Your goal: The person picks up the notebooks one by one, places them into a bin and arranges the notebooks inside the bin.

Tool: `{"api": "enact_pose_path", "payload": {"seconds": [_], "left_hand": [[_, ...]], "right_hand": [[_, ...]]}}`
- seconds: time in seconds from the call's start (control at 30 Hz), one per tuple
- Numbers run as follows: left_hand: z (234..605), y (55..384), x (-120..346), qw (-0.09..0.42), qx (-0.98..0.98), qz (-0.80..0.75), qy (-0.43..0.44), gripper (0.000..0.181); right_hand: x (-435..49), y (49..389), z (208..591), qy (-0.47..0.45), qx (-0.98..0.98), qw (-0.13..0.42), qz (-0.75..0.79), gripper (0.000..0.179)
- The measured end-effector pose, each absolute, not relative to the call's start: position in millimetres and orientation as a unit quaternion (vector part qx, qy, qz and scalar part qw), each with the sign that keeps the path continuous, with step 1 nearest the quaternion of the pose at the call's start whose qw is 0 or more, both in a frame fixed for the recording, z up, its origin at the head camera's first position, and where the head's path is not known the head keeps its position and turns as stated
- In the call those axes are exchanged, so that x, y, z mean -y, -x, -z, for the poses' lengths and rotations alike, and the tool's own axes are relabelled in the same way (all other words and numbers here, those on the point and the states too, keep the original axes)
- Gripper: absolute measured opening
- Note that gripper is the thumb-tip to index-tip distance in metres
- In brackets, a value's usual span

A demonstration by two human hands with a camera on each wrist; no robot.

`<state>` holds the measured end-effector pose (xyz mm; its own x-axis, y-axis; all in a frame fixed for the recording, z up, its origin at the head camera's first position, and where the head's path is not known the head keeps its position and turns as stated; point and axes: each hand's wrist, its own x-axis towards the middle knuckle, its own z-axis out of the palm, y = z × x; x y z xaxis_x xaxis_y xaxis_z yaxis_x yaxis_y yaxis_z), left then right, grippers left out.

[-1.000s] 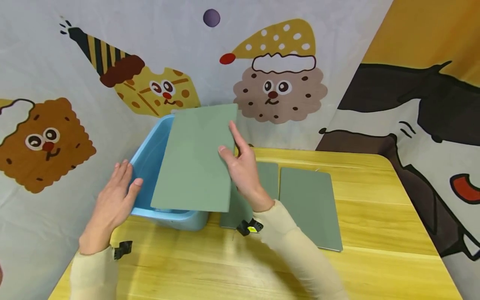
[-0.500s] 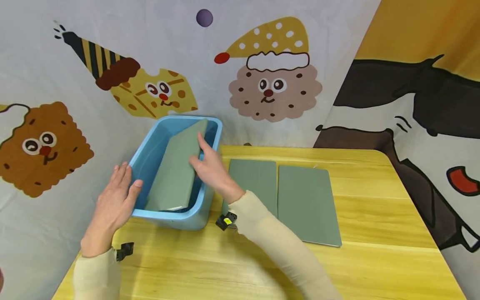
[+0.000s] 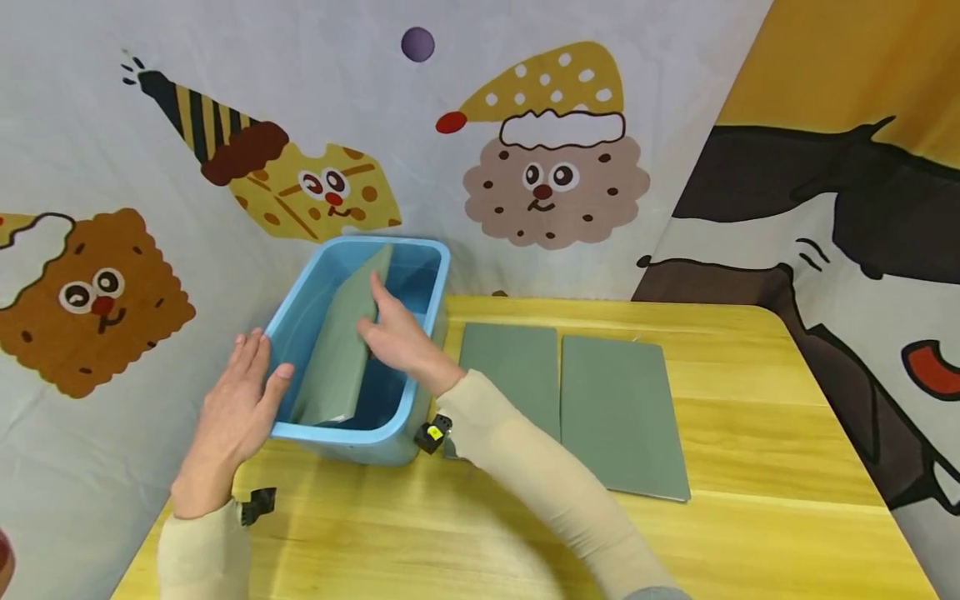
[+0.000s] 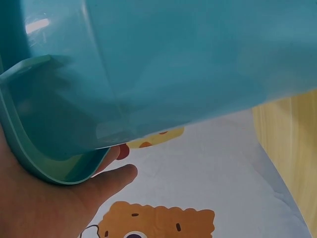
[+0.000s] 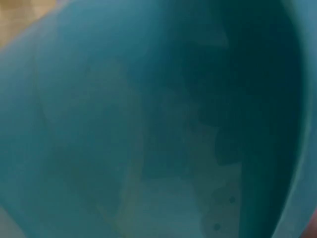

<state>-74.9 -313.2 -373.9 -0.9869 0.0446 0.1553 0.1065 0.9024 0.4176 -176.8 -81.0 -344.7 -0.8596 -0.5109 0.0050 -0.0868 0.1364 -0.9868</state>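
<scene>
In the head view, a green notebook [image 3: 341, 350] stands tilted inside a light blue plastic bin [image 3: 390, 432], its lower end near the front wall. My right hand [image 3: 397, 333] pinches its right edge, thumb on the cover. My left hand [image 3: 236, 400] rests at the bin's left front rim with straight fingers and the thumb held apart. The left wrist view has that thumb [image 4: 116, 181] beside the bin's curved lip [image 4: 59, 181]. Mostly the blurred blue bin wall [image 5: 89, 124] fills the right wrist view.
Right of the bin, two more green notebooks lie flat side by side on the wooden table: a nearer one [image 3: 517, 367], partly behind my right arm, and a farther one [image 3: 622, 417]. A cartoon-printed cloth [image 3: 420, 150] hangs directly behind the table and bin.
My right hand has carried the notebook left and down, from above the bin into it, tilting it steeper. The left hand has stayed at the rim.
</scene>
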Motion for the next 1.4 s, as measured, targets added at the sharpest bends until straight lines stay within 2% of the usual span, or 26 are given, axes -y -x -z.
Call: {"api": "enact_pose_path", "payload": {"seconds": [0.33,0.4,0.53,0.7,0.83,1.13,1.4], "left_hand": [[373,75,314,0.073,0.973,0.215,0.043,0.078],[374,74,313,0.07,0.973,0.214,0.04,0.078],[377,77,307,0.064,0.972,0.221,0.035,0.079],[374,77,308,0.066,0.972,0.224,0.029,0.08],[375,77,310,0.066,0.971,0.226,0.03,0.079],[377,72,311,0.063,0.973,0.22,0.021,0.077],[375,75,309,0.056,0.974,0.219,0.021,0.077]], "right_hand": [[93,185,348,0.209,-0.744,0.222,0.594,0.074],[93,185,348,0.21,-0.761,0.207,0.578,0.073],[76,184,345,0.209,-0.793,0.132,0.556,0.067],[37,172,346,0.224,-0.785,0.035,0.577,0.058],[-1,156,354,0.242,-0.783,-0.003,0.572,0.058],[-95,118,384,0.237,-0.872,0.008,0.428,0.063],[-176,112,430,0.17,-0.93,0.013,0.326,0.071]]}}
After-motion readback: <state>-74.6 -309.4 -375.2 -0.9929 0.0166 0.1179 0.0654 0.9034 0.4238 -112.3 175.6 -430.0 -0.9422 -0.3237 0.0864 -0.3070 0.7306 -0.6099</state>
